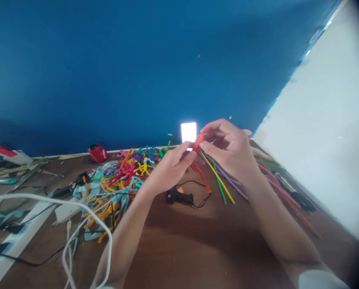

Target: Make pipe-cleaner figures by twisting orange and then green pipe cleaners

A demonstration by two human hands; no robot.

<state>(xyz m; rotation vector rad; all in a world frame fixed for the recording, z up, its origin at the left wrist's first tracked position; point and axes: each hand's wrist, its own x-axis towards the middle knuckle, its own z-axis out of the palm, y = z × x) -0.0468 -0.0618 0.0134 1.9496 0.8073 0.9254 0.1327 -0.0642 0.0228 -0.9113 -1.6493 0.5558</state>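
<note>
Between my two hands, above the table, is an orange pipe cleaner (202,175). Its upper part is bent into a thick, folded piece, and a loose tail hangs down below my fingers. My left hand (179,160) pinches it from the left. From the right, the thumb and fingertips of my right hand (227,146) close on its top end. Below my hands a black and orange glue gun (179,196) lies on the table. Straight yellow (218,176), green and purple pipe cleaners lie just behind my right hand.
A tangled heap of coloured pipe cleaners (128,168) covers the left-centre. A bright lamp (188,132) stands against the blue wall. White cables (107,228) and a power strip (25,241) are at left. A red pouch (98,153) sits behind; pens (294,192) lie right.
</note>
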